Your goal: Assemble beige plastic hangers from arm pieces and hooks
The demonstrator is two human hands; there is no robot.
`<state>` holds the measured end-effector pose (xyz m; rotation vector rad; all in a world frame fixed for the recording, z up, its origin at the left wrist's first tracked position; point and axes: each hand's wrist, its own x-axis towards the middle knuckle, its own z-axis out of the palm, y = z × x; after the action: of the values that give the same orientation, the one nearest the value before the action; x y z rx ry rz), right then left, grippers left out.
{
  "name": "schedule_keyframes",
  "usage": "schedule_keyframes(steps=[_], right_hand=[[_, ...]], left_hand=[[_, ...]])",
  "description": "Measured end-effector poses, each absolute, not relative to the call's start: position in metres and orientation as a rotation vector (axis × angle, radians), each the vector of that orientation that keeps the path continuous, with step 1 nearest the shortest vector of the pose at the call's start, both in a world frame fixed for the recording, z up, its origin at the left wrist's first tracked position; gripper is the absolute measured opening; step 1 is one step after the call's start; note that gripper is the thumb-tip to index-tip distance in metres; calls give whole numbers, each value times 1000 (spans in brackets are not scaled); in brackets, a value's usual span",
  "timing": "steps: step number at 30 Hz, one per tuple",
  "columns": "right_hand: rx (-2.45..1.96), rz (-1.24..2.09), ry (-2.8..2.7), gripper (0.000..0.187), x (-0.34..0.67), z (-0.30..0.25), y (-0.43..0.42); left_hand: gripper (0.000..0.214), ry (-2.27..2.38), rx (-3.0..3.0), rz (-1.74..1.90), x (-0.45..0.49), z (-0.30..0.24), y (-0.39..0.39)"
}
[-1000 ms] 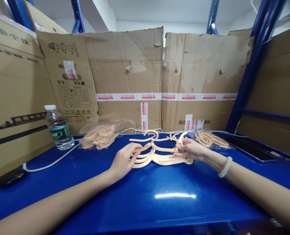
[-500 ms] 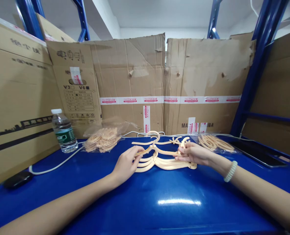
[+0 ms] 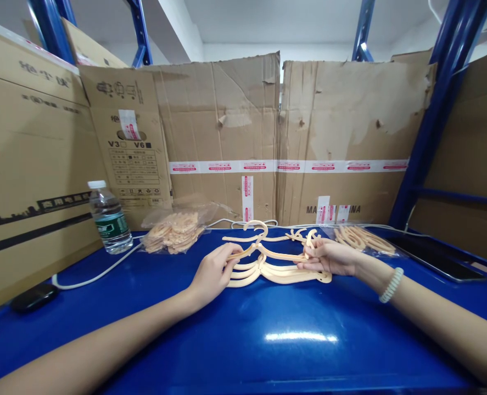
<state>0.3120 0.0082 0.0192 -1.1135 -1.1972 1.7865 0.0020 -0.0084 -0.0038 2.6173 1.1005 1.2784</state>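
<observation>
Hangers [image 3: 275, 270] lay stacked mid-bench [image 3: 243, 329], long axis running left-right between hands. Left hand [image 3: 212, 274] grip closed on left end, right hand [image 3: 329, 258] grip closed on right end. Both equally near.

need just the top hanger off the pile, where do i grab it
Likely its two arm tips, pinched from either side: the top hanger lies flat and wide, ends lifted clear of the pile, where the left hand and right hand sit.

Two hands [image 3: 212, 272] [image 3: 329, 258], one hanger stack [image 3: 276, 272], two hanger bags [image 3: 173, 230] [image 3: 364, 239], one water bottle [image 3: 110, 219].
</observation>
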Motion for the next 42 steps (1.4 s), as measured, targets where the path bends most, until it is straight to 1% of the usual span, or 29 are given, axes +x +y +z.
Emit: schedule_keyframes(steps=[7,12,18,21,24,26,30,34,36,39,42], right_hand=[[-1019,1638,-1260,23,305,13,7],[-1038,1474,-1262,26,300,10,8],[-877,1217,-1216,21,291,15,3],[-783,1236,-1230,24,296,19,4],[-759,1292,-1180,18,314,25,11],[-794,1300,-1181,18,332,31,16],[-968,1276,-1591,24,363,44,19],[-1083,1258,-2162,26,370,55,8],[-1128,1234,-2390,24,367,58,3],[-1137,1140,-2625,20,362,55,0],[-1116,1070,-2739,25,360,50,3]], left_hand=[[15,1108,2595,1297,2,-5,-9],[14,1117,2528,1272,4,-2,-12],[12,1125,2300,1255,9,3,-15],[16,1145,2230,1161,8,8,-15],[18,1147,2318,1115,1,17,-11],[16,1124,2452,1094,-6,24,-7],[14,1030,2755,965,-19,37,-2],[13,841,2849,654,-20,46,-13],[7,765,2863,502,-18,48,-21],[4,692,2864,370,-14,47,-29],[5,699,2857,266,-12,44,-31]])
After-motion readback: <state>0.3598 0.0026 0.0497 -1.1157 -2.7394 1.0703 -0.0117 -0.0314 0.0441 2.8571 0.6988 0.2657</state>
